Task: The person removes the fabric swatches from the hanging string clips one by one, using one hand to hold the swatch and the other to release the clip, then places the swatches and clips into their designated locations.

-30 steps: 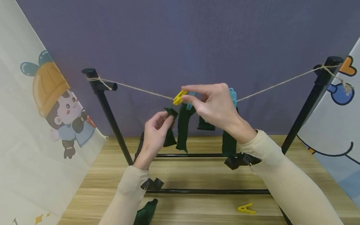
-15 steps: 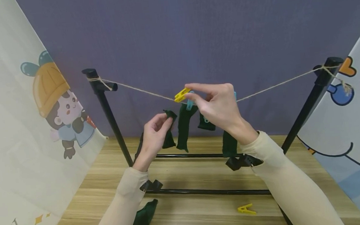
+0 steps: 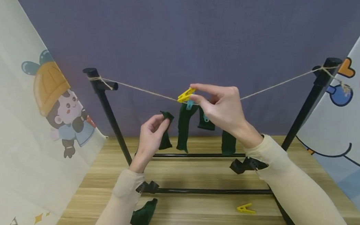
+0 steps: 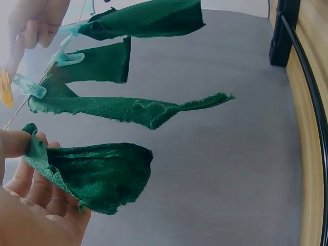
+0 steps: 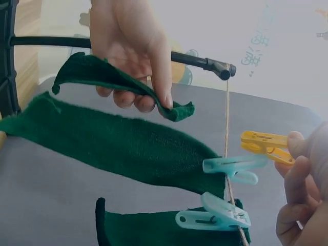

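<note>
My left hand [image 3: 150,133] pinches the top edge of a small dark green cloth piece [image 4: 107,177] between thumb and fingers; the piece hangs just left of the pinned cloths. My right hand [image 3: 224,106] pinches a yellow clothespin [image 5: 264,143] by its handle end, close to the twine line [image 3: 144,90]. Along the line, a long green cloth strip [image 3: 184,129] hangs from a light blue clothespin [image 5: 233,166]. Beside it, a shorter green cloth [image 4: 102,64] is clipped with another blue clothespin [image 5: 205,220]. A further green cloth [image 3: 229,143] hangs partly behind my right hand.
The twine is tied between two black posts, the left post [image 3: 110,113] and the right post [image 3: 306,108]. Low black crossbars [image 3: 209,191] join the frame. On the wooden tabletop [image 3: 198,211] lie a loose green cloth [image 3: 144,216] and a second yellow clothespin [image 3: 246,208].
My left hand has drawn slightly left and down with the green cloth. The right hand has shifted a little to the right, still pinching the yellow clothespin.
</note>
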Tool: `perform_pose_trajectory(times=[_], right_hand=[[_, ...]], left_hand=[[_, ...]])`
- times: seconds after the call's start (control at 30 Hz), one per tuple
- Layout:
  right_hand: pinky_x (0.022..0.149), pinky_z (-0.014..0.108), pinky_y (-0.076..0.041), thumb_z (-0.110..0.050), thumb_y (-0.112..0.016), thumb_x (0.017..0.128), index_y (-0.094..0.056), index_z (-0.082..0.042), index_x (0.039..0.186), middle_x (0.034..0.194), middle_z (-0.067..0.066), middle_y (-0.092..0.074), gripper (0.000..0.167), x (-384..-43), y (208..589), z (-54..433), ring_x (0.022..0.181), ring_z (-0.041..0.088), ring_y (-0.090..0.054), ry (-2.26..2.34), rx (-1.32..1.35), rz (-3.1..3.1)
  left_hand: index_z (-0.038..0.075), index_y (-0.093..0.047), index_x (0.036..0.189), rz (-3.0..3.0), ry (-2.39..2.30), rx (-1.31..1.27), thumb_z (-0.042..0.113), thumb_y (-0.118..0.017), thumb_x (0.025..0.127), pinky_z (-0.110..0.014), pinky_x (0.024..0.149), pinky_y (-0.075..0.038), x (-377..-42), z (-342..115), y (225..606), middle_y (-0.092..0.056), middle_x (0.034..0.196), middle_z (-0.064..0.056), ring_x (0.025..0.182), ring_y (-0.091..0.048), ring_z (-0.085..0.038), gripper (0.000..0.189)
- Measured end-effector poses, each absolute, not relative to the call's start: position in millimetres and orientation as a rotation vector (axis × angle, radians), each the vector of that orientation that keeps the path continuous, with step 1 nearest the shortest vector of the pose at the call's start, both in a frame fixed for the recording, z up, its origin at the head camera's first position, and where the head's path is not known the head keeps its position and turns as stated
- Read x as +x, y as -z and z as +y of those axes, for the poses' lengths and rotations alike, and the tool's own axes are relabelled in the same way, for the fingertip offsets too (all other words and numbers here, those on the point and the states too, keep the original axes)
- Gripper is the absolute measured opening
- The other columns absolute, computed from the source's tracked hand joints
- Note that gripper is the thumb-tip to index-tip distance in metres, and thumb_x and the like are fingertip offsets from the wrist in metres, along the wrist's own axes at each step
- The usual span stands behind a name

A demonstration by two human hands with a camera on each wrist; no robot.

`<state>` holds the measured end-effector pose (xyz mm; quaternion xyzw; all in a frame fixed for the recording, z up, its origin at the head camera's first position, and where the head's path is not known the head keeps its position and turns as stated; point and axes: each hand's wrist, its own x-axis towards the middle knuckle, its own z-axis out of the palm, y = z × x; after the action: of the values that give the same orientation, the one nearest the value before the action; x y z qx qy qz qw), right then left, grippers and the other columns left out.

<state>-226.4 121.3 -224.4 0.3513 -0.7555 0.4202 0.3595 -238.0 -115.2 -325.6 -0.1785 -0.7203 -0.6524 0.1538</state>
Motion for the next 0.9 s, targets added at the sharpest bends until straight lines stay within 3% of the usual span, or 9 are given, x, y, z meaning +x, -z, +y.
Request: perform_pose_trajectory(times=[0.13,0.47,0.63,0.9], right_hand=[[0.037,0.025,-0.024,-0.011,-0.084,0.093,-0.079,-0.01,0.126,0.106,0.007,-0.082,0.033,-221.4,226.5,124.4,0.033,0.01,-0.027,-1.151,0.856,-1.958],[0.039,0.025,-0.024,-0.005,-0.083,0.092,-0.078,-0.008,0.128,0.117,0.01,-0.081,0.036,-217.7,237.4,131.5,0.035,0.01,-0.03,-1.225,0.83,-1.974],[0.041,0.024,-0.025,-0.002,-0.083,0.091,-0.078,-0.007,0.127,0.116,0.011,-0.081,0.036,-216.5,242.0,134.0,0.037,0.01,-0.034,-1.241,0.834,-1.96],[0.04,0.024,-0.028,-0.001,-0.083,0.091,-0.076,-0.004,0.126,0.119,0.012,-0.081,0.036,-213.0,249.4,138.6,0.038,0.008,-0.035,-1.26,0.849,-1.958]], left_hand=[[-0.004,-0.069,0.121,-2.074,1.874,-0.527,0.013,-0.063,0.108,-0.024,0.085,-0.055,-237.2,-117.5,326.2,-0.071,0.091,0.012,0.087,-0.068,-0.009,0.022],[-0.005,-0.068,0.12,-2.066,1.903,-0.494,0.011,-0.063,0.107,-0.025,0.087,-0.055,-232.4,-122.8,329.5,-0.071,0.088,0.012,0.085,-0.068,-0.009,0.021],[-0.004,-0.069,0.12,-2.076,1.906,-0.469,0.011,-0.064,0.107,-0.025,0.088,-0.054,-231.8,-125.3,333.1,-0.071,0.088,0.013,0.086,-0.068,-0.016,0.021],[-0.007,-0.068,0.118,-2.075,1.911,-0.437,0.008,-0.064,0.105,-0.026,0.087,-0.054,-232.2,-127.5,340.9,-0.07,0.086,0.012,0.085,-0.068,-0.016,0.02]])
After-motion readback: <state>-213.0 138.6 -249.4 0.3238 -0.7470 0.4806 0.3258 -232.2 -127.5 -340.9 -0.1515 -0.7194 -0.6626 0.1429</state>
